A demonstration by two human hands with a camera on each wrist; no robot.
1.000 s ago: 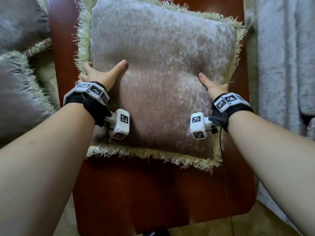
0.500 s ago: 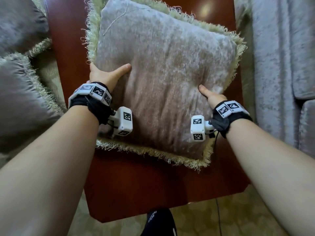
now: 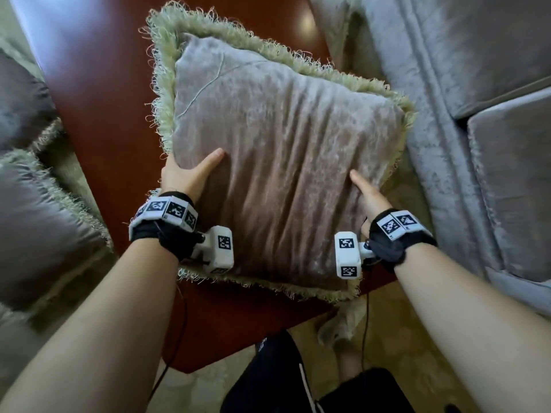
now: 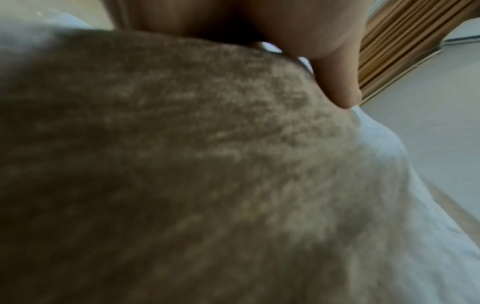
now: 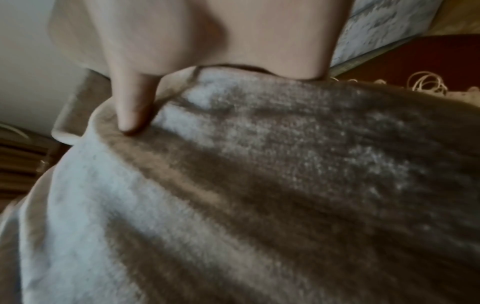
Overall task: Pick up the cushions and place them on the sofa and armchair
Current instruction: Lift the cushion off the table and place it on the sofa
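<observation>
A beige-grey velvet cushion (image 3: 280,162) with a pale green fringe is held up over the red-brown wooden table (image 3: 98,93). My left hand (image 3: 185,177) grips its left edge, thumb on the top face and fingers hidden underneath. My right hand (image 3: 368,195) grips its right edge the same way. In the left wrist view the thumb (image 4: 335,82) presses into the cushion (image 4: 182,164). The right wrist view shows a thumb (image 5: 132,107) dug into the cushion (image 5: 285,185). The grey velvet sofa (image 3: 477,114) lies to the right.
Two more fringed cushions (image 3: 35,228) lie at the left on pale upholstery. Below are my legs in dark shorts (image 3: 274,377) and a patterned beige floor (image 3: 411,353). A black cable (image 3: 366,323) hangs from my right wrist.
The cushion has come up off the table and swung to the right, toward the sofa, turning a little clockwise. Both hands keep the same grip on its edges.
</observation>
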